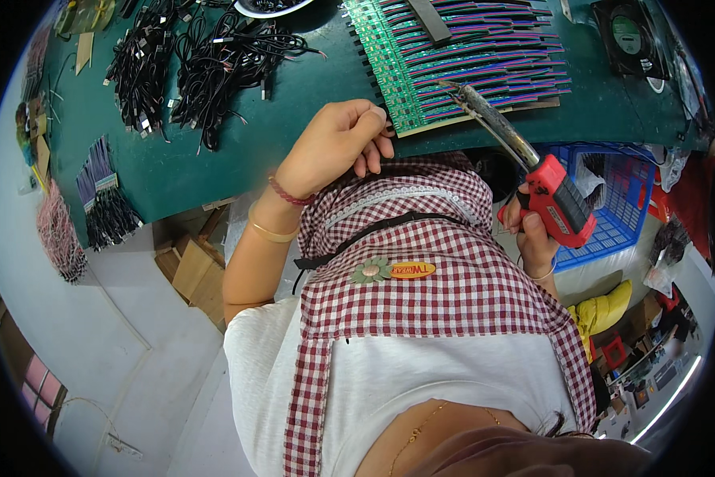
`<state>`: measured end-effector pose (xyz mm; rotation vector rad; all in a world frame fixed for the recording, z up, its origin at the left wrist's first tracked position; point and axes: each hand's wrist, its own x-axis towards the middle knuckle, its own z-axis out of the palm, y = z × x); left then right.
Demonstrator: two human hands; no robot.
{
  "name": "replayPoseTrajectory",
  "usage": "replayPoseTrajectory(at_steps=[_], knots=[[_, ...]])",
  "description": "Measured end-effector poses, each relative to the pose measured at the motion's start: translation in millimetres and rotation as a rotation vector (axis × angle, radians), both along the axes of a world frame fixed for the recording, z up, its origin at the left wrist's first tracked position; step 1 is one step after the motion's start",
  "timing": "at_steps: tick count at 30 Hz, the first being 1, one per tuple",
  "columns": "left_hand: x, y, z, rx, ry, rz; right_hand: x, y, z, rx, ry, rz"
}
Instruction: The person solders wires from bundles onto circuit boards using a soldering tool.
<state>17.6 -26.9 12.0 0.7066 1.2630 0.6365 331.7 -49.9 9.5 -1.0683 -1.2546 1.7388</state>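
Observation:
My right hand (536, 240) is wrapped around the red and black handle of a soldering iron (566, 208). Its scorched metal barrel slants up and left, and the thin tip hovers over or rests on the wires; I cannot tell which. A panel of small green circuit boards (383, 65) lies on the table, with rows of black, red and blue wires (505, 67) running right from it. My left hand (349, 137) is closed, thumb against curled fingers, beside the panel's near left corner. Whatever those fingers pinch, if anything, is hidden.
Bundles of black USB cables (206, 67) lie on the green table (294, 127) at left. A dark bar (429, 20) lies across the wires. At far right sits a small fan (628, 36). A blue plastic crate (612, 230) stands below the table edge, by my right hand.

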Motion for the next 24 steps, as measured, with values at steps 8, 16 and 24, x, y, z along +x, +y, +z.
replayPoseTrajectory(at_steps=[8,16,24], knots=[[0.5,1.3,0.7,-0.015,-0.006,-0.045,-2.4,1.7,-3.1,-0.033,0.031,-0.001],[-0.9,-0.3,1.3,-0.012,-0.075,-0.011,-5.4,3.4,-2.4,-0.052,0.013,-0.007],[-5.4,-2.7,-4.3,0.017,-0.103,-0.025,-9.5,4.5,-4.0,-0.053,0.005,-0.007]])
